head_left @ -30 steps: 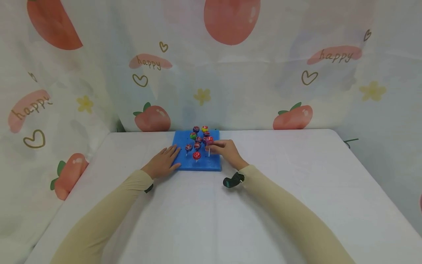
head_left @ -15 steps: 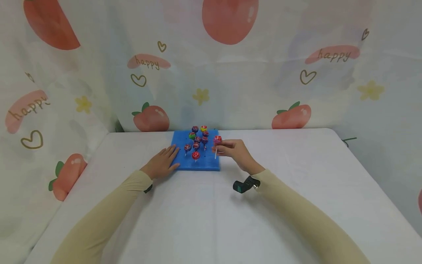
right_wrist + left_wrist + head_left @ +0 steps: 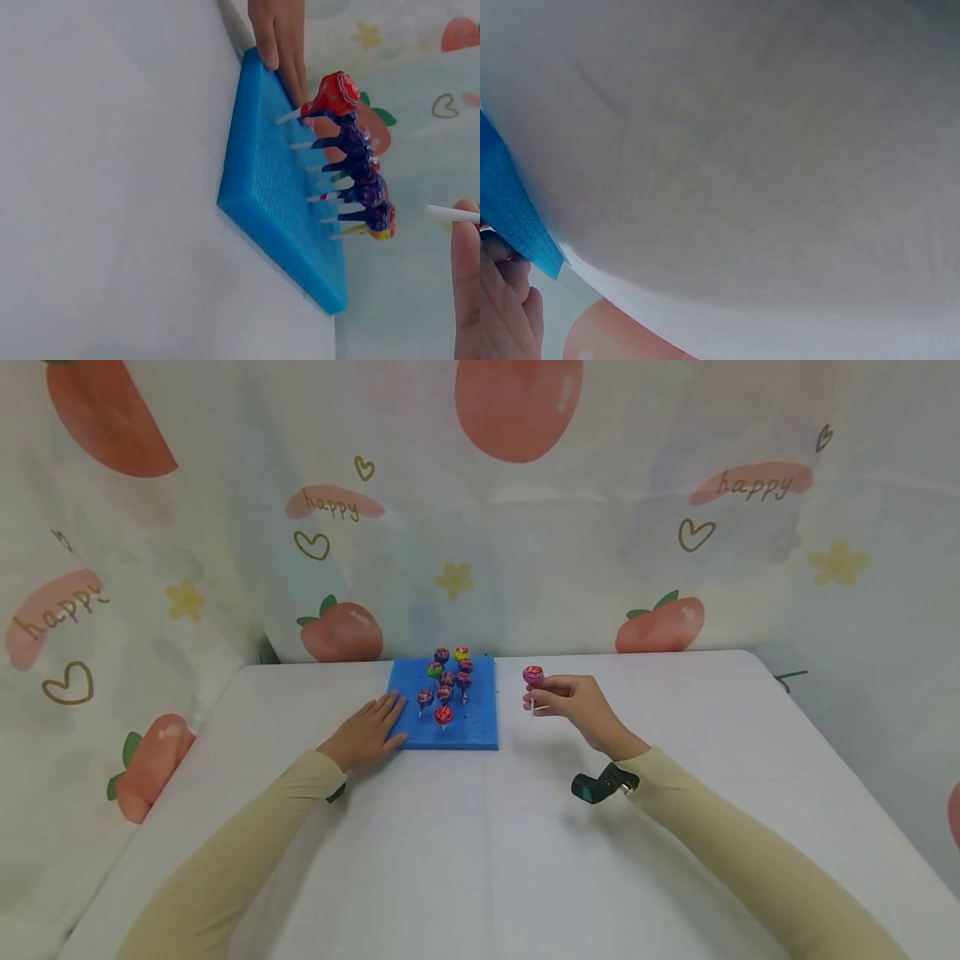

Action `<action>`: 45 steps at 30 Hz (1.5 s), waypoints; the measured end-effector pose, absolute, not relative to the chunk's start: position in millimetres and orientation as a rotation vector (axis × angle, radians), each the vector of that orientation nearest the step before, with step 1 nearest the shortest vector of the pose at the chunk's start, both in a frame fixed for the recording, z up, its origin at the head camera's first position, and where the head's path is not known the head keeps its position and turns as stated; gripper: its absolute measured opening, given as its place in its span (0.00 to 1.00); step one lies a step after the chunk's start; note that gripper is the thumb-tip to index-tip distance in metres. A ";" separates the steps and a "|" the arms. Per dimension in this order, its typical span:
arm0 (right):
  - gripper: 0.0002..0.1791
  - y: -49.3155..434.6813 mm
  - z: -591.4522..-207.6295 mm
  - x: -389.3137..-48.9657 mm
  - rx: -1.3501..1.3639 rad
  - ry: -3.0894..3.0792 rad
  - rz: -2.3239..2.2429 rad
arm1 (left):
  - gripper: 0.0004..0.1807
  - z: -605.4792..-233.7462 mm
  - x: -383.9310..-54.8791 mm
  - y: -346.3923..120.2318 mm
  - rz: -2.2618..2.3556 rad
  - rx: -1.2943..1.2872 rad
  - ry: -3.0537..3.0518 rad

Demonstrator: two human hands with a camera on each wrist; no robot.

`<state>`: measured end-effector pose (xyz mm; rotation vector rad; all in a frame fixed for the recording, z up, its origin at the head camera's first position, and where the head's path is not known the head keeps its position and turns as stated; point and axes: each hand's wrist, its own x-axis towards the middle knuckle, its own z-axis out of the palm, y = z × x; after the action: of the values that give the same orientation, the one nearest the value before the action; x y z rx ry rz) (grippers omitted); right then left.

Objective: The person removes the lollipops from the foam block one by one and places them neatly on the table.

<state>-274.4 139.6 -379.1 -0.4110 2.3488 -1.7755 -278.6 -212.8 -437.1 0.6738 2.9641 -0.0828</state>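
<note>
My right hand (image 3: 581, 703) pinches a pink-red wrapped lollipop (image 3: 533, 675) by its white stick, candy up, off the right side of the blue foam board (image 3: 482, 727). In the right wrist view only the lower stick (image 3: 450, 214) and a fingertip of that hand show. My left hand (image 3: 363, 733) lies with extended fingers on the board's left edge. Several lollipops stand stuck in the board by their sticks, among them a red one (image 3: 443, 716) nearest the front, a green one (image 3: 435, 670) and a yellow one (image 3: 462, 653) at the back.
A white cloth-covered table (image 3: 420, 860) bears the board near its back edge. Behind it and at the sides hangs a printed curtain (image 3: 555, 560) with fruit, hearts and lettering. A dark wrist camera (image 3: 600, 785) sits under the right wrist.
My right hand has moved right with the pink-red lollipop, from over the board to beyond its right edge. The left hand stays on the board's left edge.
</note>
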 end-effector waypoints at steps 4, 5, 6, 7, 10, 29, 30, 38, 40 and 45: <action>0.20 150.3 -380.1 -277.2 -0.375 2.376 -1.766 | 0.39 -437.6 -278.8 -212.5 -0.058 0.681 2.971; 0.20 152.6 -380.6 -278.0 -0.364 2.379 -1.766 | 0.39 -438.0 -278.8 -212.7 -0.051 0.685 2.974; 0.20 154.8 -381.2 -278.7 -0.353 2.382 -1.766 | 0.39 -438.6 -278.8 -212.8 -0.047 0.690 2.977; 0.20 157.0 -381.7 -279.3 -0.345 2.382 -1.767 | 0.39 -439.2 -278.8 -213.2 -0.041 0.698 2.982; 0.20 162.7 -383.7 -280.6 -0.320 2.383 -1.768 | 0.39 -440.6 -278.3 -214.0 -0.016 0.720 2.991; 0.22 180.7 -406.6 -303.2 -0.056 2.359 -1.746 | 0.39 -445.2 -278.7 -216.5 -0.038 0.739 3.001; 0.23 181.1 -407.5 -304.7 -0.044 2.358 -1.741 | 0.39 -444.7 -278.8 -216.1 -0.035 0.737 3.000; 0.23 177.3 -415.5 -316.4 -0.044 2.299 -1.758 | 0.39 -440.2 -276.3 -214.6 -0.028 0.710 2.993; 0.23 174.9 -417.7 -320.1 -0.034 2.288 -1.770 | 0.39 -439.5 -275.9 -214.4 -0.023 0.708 2.991; 0.22 168.1 -420.4 -328.1 -0.004 2.302 -1.759 | 0.39 -439.6 -276.3 -214.7 -0.031 0.711 2.989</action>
<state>-328.1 168.1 -420.4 -0.0041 2.3022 -1.7588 -276.3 -214.7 -439.6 0.7111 2.9886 -0.0307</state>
